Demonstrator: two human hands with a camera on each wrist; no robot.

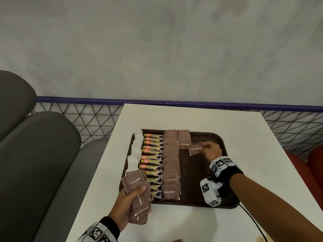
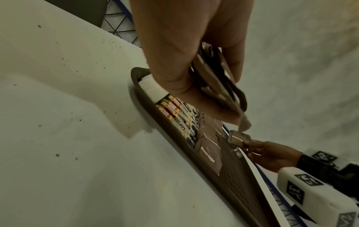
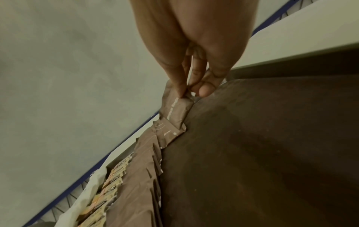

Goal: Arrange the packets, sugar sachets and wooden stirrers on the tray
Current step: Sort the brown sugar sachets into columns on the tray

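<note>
A dark brown tray (image 1: 209,172) lies on the white table. It holds a column of white sachets (image 1: 135,151), a column of coffee granule packets (image 1: 153,163), a long column of brown sugar sachets (image 1: 171,165) and a short second column (image 1: 183,139). My right hand (image 1: 210,149) pinches one brown sugar sachet (image 1: 196,148) just over the tray, beside the short column's near end; the same sachet (image 3: 174,110) shows in the right wrist view. My left hand (image 1: 125,205) grips a fanned stack of brown sugar sachets (image 1: 138,193) at the tray's near left corner, and that stack (image 2: 215,83) appears between thumb and fingers.
Grey padded seat backs (image 1: 35,154) stand left of the table. A wire mesh barrier with a blue rail (image 1: 244,104) runs behind it. Red seats (image 1: 305,168) are at the right. Wooden stirrers (image 1: 262,239) peek in at the bottom right edge.
</note>
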